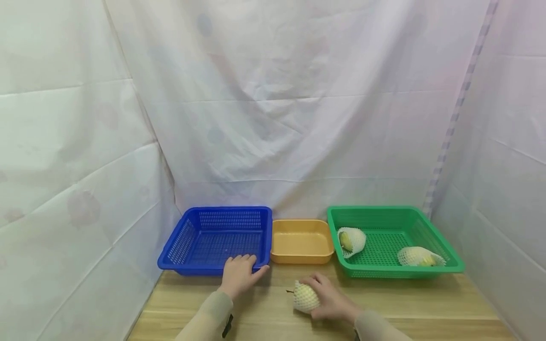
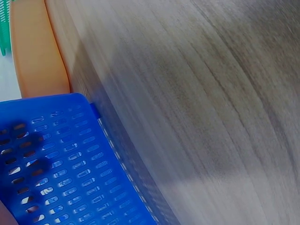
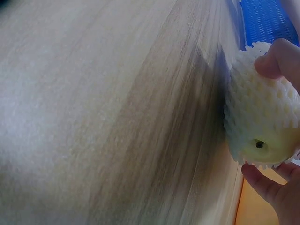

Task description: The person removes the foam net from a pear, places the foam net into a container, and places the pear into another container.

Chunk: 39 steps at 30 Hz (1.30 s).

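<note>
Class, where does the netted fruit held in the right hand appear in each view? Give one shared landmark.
Head: netted fruit low, just right of centre.
Left wrist: not in it.
Right wrist: at the right edge, mid-height.
Shared landmark: blue basket, in all three views.

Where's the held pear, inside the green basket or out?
Out: head view shows the pear in the right grip, clear of the green basket.

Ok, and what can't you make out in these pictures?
Left wrist view: most of the left hand, behind the blue basket's wall and past the frame edge.
Right wrist view: part of the held fruit, behind the right hand.
Left wrist view: most of the green basket, cut off upper left.
</note>
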Available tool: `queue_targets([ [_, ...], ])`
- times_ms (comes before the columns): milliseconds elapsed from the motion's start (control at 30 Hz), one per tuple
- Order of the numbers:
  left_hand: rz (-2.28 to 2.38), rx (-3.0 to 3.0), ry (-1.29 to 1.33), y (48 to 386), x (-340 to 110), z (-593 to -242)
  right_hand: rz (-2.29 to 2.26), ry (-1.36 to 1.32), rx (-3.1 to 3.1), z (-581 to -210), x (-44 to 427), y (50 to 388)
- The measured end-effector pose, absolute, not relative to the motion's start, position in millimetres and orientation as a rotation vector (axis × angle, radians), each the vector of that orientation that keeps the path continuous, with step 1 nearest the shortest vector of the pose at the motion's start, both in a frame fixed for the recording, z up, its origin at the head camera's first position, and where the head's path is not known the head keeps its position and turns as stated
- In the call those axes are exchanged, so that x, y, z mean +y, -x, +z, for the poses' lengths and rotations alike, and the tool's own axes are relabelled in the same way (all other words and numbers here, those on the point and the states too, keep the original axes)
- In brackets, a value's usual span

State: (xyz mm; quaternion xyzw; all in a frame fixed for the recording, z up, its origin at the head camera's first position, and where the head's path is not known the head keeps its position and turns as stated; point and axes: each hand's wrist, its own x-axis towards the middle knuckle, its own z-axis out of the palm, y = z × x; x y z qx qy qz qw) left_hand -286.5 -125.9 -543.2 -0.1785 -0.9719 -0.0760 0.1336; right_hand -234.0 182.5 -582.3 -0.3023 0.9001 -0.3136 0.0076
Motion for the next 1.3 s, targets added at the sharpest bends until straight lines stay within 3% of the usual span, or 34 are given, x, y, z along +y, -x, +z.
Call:
queue_targets([
  [800,-0.312,-2.795,0.603,280.0,-119.6,-523.3,-0.973,0.899,2.812,-580.7,183.8,231.2],
  [1300,-0.261,-2.299,0.944,260.8,-88.5,-512.7,-0.967,0.932,2.829,-584.3,188.0,232.8],
])
